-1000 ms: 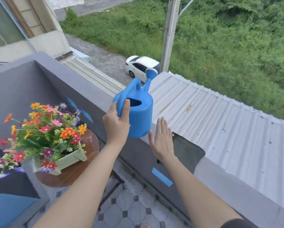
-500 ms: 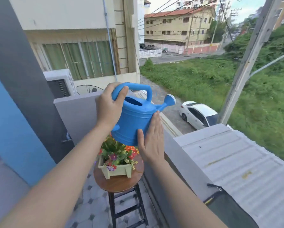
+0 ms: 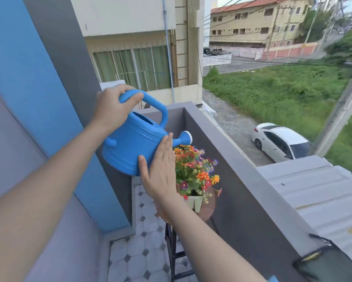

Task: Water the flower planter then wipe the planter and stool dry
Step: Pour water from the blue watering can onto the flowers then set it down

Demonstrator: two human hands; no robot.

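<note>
On a tiled balcony, a dark cloth [image 3: 330, 263] lies untouched on top of the grey wall [image 3: 228, 151] at the near right, and the wiping it is meant for has not yet begun. Farther in, a person's right hand [image 3: 161, 171] presses flat, fingers straight and together, against the side of a blue watering can [image 3: 130, 145]. The left hand [image 3: 114, 107] curls tightly round the top of its handle. The can is held in the air, tipped toward the right, its spout [image 3: 186, 137] just above the bright flowers [image 3: 193, 165] in a pale planter [image 3: 195, 201]. The planter sits on a round wooden stool [image 3: 208, 208] close against the wall, just beyond and below the hands. No stream of water can be made out at the spout, so the watering appears to be only starting; whether any has reached the soil cannot be told. Drying the planter and the stool looks to lie wholly ahead. Far below on the right, a white car [image 3: 281, 141] is parked beside a grassy lot.
</note>
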